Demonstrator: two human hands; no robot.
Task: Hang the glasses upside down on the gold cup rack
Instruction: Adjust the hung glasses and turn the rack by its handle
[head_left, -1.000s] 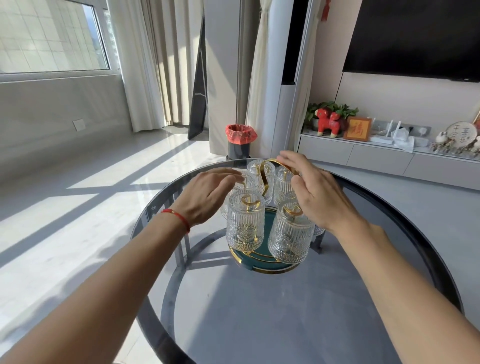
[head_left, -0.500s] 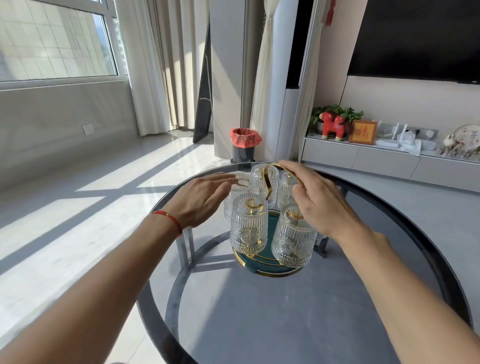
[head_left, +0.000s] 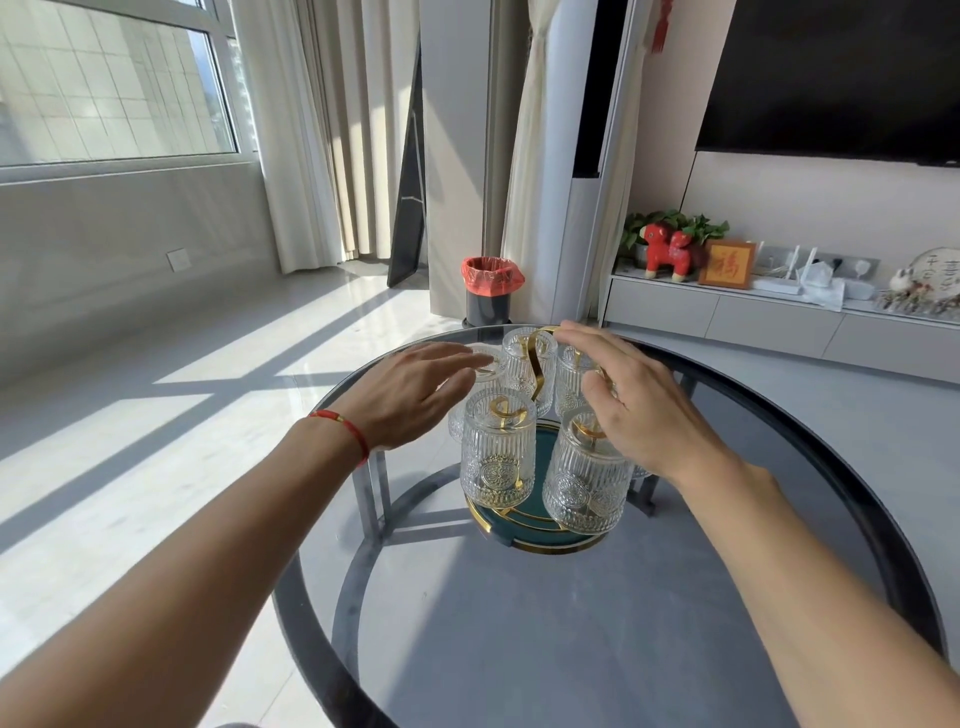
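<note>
Left hand (head_left: 410, 397): forearm reaches in from lower left, palm down, a red string bracelet (head_left: 345, 428) at the wrist. Fingers (head_left: 457, 364) extended and slightly spread, tips over the upturned base of the far-left glass (head_left: 488, 364); whether they touch it cannot be told. Nothing gripped.

Right hand (head_left: 639, 402): forearm enters from lower right, palm down, hand arched over the rack's right side. Fingers loosely curved and apart; thumb near the far-right glass (head_left: 571, 382), fingertips beside the rack's gold top loop. Contact cannot be told; no clamp visible.

Gold cup rack (head_left: 537, 364): stands on a teal, gold-rimmed round base (head_left: 519, 538), on the far half of the table. Ribbed clear glasses hang upside down on its gold hooks: near-left glass (head_left: 497, 454), near-right glass (head_left: 587, 486), rear-centre glass (head_left: 524, 358), plus the two under the hands. A further glass behind the right wrist is mostly hidden.

Round glass table (head_left: 571, 649): dark rim, smoked top, metal frame visible through it. Near half of the top bare, as are the left and right margins beside the rack. Far rim lies just behind the rack.

Surroundings: red-lined waste bin (head_left: 491, 291) on the floor beyond the table; low cabinet (head_left: 727, 317) to the right rear, well apart.
</note>
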